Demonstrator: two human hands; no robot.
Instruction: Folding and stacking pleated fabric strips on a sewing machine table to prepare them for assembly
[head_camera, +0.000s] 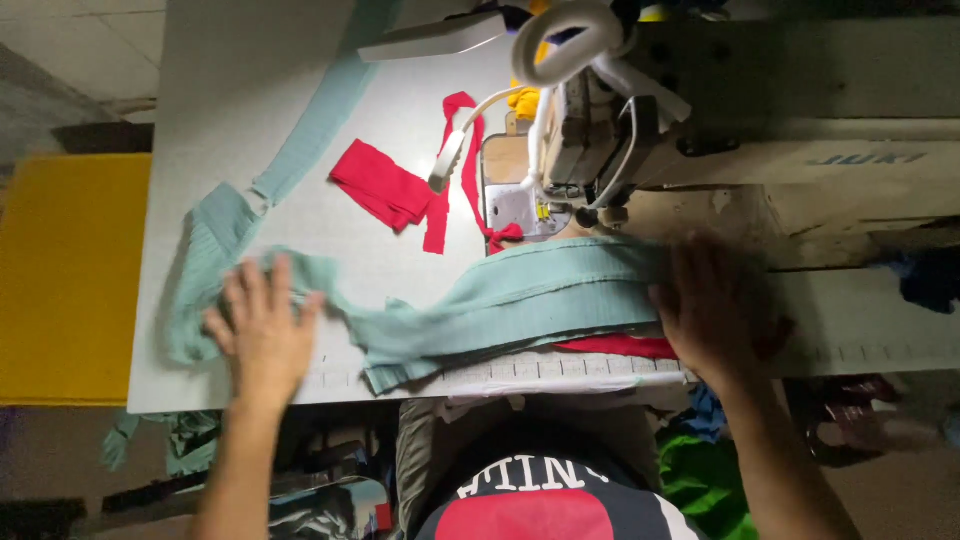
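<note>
Head view: looks straight down on a white sewing table (230, 120), the person seated at its near edge.
Far left: yellow flat surface (70, 275) beside the table, lower than the tabletop.
Green strip: long band of pale green ribbed fabric (500, 300), running from a bunched end at the table's left, across the near middle, to the machine's needle area.
Second green band: narrower pale green strip (320, 110) trailing from the bunched end up toward the table's far edge.
Left hand (262, 330): open, fingers spread, palm pressed flat on the bunched left part of the green strip; grasping nothing.
Red pieces: folded red fabric (385, 188) lying mid-table, with a thin red strip (465, 165) just beside it, reaching to the needle plate.
Machine: off-white sewing machine (800, 110) along the right side, with a white lamp arm (470, 130) curving out over the table.
Under the strip: red cloth edge (615, 346) showing beneath the green strip near the table's front.
Right hand (715, 310): blurred, fingers extended, laid flat on the right end of the green strip just before the machine; no closed grip visible.
Below table: green cloth heaps (710, 480) near the person's lap.
</note>
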